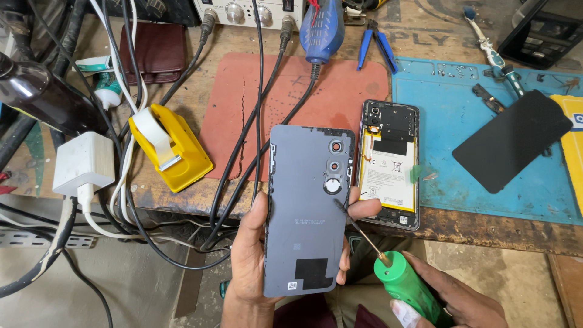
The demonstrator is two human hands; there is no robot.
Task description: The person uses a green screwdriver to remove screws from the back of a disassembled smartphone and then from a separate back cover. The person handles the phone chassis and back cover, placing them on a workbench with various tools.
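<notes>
My left hand [250,255] holds a grey phone back cover [306,209] upright, its inner side facing me, with camera cut-outs near the top. My right hand [461,300] grips a green-handled screwdriver [408,288]; its thin shaft points up-left and the tip touches the cover's right edge below the cut-outs. Just behind the cover, an opened phone [390,163] lies on the bench with its battery and black shield exposed.
A red mat [349,91] and a blue mat [486,146] cover the wooden bench. A black screen panel [513,140], blue pliers [375,45], a yellow tape dispenser [170,146], a white charger [84,163] and several black cables [243,152] lie around.
</notes>
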